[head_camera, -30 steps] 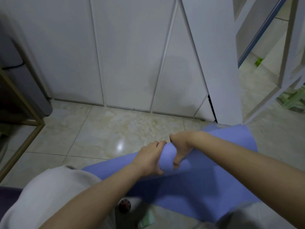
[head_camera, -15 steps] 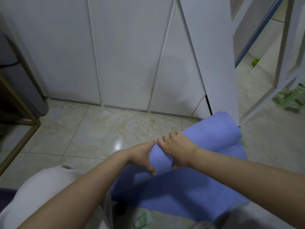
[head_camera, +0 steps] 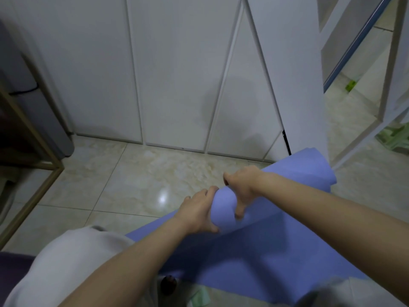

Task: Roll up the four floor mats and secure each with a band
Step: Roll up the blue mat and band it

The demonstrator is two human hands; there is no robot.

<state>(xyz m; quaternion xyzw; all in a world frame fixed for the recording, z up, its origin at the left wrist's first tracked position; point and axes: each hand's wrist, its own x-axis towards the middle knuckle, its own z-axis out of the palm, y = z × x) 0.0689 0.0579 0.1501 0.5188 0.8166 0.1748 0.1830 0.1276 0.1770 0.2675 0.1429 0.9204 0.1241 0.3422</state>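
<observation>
A blue-violet floor mat (head_camera: 261,251) lies on the tiled floor, partly rolled. Its rolled part (head_camera: 294,171) runs from the middle of the view up to the right, ending near the white cabinet. The flat remainder spreads toward me below the roll. My left hand (head_camera: 198,212) grips the roll from its left side, fingers over the top and thumb underneath. My right hand (head_camera: 242,187) grips the roll just to the right, fingers curled over the far side and thumb down the near face. No band is in view.
White cabinet doors (head_camera: 172,80) stand close behind the mat. A brass-framed piece (head_camera: 33,173) and a grey appliance sit at the left. A white frame (head_camera: 387,107) stands at the right. My knees in light trousers (head_camera: 66,269) sit at the bottom.
Both hands stayed on the roll and shifted their hold. The roll has grown thicker, and its right end now lies nearer the cabinet corner than a second ago.
</observation>
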